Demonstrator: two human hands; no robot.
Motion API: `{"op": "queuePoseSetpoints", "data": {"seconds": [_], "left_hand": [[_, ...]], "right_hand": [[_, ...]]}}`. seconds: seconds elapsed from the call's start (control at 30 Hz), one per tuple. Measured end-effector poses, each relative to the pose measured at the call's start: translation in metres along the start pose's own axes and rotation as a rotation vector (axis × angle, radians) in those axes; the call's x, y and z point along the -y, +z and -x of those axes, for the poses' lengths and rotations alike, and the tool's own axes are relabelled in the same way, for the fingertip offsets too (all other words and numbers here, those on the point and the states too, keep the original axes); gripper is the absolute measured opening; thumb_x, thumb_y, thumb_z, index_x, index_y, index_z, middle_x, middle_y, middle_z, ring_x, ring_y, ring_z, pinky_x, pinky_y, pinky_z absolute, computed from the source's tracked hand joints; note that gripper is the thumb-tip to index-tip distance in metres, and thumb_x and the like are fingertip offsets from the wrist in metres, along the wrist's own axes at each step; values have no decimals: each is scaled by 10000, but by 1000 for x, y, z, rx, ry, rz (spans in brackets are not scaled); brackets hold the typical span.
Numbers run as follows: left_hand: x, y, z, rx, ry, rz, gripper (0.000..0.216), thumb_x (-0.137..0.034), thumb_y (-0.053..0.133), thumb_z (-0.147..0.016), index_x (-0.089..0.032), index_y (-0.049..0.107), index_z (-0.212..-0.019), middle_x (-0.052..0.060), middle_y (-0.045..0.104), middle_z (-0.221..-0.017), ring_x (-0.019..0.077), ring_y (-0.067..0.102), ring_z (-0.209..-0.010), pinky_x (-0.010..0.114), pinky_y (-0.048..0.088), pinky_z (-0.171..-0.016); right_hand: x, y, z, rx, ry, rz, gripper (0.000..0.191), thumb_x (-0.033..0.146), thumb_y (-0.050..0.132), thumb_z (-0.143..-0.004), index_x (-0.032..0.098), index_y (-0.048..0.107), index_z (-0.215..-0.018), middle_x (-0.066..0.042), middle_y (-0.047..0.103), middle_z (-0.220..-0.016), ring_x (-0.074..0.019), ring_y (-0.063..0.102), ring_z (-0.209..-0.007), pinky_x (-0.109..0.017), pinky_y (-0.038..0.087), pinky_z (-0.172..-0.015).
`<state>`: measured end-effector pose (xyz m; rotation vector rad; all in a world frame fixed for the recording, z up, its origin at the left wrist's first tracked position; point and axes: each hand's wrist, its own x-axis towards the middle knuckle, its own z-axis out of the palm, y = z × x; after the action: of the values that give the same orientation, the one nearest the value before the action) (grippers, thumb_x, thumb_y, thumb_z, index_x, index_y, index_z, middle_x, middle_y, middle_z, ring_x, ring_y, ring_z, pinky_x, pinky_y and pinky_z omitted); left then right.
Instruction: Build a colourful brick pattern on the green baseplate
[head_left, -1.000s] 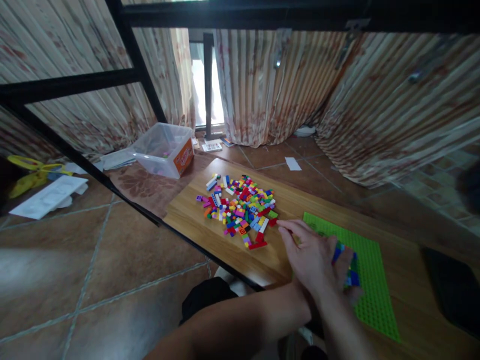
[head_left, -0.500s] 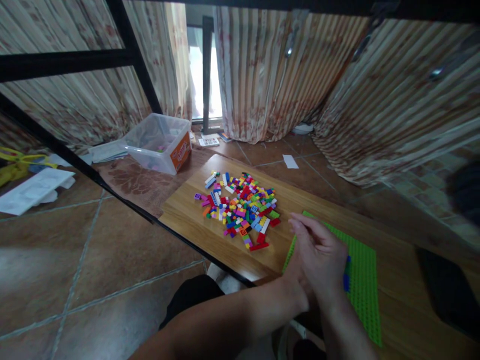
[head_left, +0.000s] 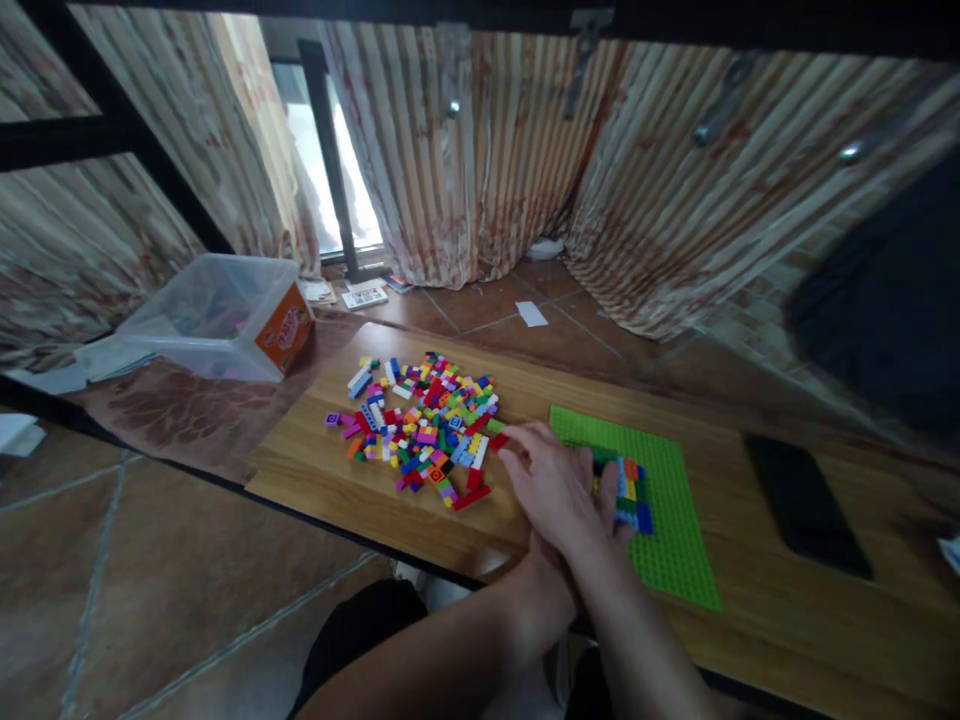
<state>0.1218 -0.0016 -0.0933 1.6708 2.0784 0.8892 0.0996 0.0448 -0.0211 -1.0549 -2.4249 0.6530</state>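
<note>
A heap of small coloured building bricks [head_left: 420, 430] lies on the wooden table. My right hand [head_left: 547, 480] reaches to the heap's right edge, with thumb and forefinger a little apart beside a red brick [head_left: 497, 441]. No brick shows clearly between its fingertips. My left hand [head_left: 609, 495] is crossed beneath the right and mostly hidden. Its visible fingers are stretched out over the left side of a multicoloured block of joined bricks [head_left: 640, 495]. This block sits on a green baseplate [head_left: 671, 560]. Whether the left palm contains anything is hidden.
The wooden table [head_left: 315, 480] carries a black phone [head_left: 806, 505] right of the baseplate. A clear plastic box [head_left: 202, 345] with an orange label stands beyond the table's left end. Curtains [head_left: 510, 170] hang behind, and a white card [head_left: 532, 314] lies on the floor.
The view has swung to the right. My right hand has moved left to the brick heap, its fingers less bunched. My left fingers and the joined bricks now show beside it.
</note>
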Motion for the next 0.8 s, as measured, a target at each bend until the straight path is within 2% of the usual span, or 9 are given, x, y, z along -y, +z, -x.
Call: {"op": "queuePoseSetpoints", "data": {"seconds": [0.13,0.27,0.37,0.53,0.67,0.8], "left_hand": [[3,-8,-9,71,70,-160,673,-456,461,-934,-237,252,-1536,117,297,-1573,418,198,-1450,660,203,-1147],[4,-10,-12,-5,84,-280,712,-479,441,-939,-301,129,-1554,71,251,-1601,360,159,-1475,624,209,-1159],[4,-12,-11,-48,118,-335,744,-445,458,-937,-290,80,-1559,70,213,-1615,339,164,-1478,570,212,-1177],[5,-14,-12,-82,143,-358,770,-447,482,-919,-244,109,-1561,114,248,-1598,362,227,-1455,586,242,-1156],[5,-13,-13,-99,153,-367,776,-436,513,-902,-223,154,-1556,133,285,-1581,368,266,-1439,585,244,-1151],[7,-16,-12,-143,196,-345,708,-395,510,-915,-255,213,-1543,97,338,-1561,337,263,-1446,538,258,-1159]], "right_hand": [[4,11,-6,73,-70,59,265,273,543,-880,309,667,-1112,-43,629,-1110,-238,590,-1030,-403,408,-959],[-1,15,-4,78,-59,74,282,262,532,-898,309,644,-1152,-44,617,-1118,-246,541,-1097,-420,378,-993],[-8,15,7,85,-20,73,296,285,535,-906,299,629,-1186,-65,618,-1133,-276,507,-1168,-420,367,-1002],[-10,14,19,71,43,41,321,286,534,-909,310,604,-1221,-61,619,-1169,-282,495,-1204,-409,360,-1009],[3,9,6,48,51,8,274,232,534,-893,300,638,-1136,-48,635,-1113,-250,566,-1090,-422,359,-1007],[11,-6,-5,-27,51,-119,209,191,553,-868,264,674,-1023,-37,657,-1062,-212,600,-1003,-414,371,-995]]}}
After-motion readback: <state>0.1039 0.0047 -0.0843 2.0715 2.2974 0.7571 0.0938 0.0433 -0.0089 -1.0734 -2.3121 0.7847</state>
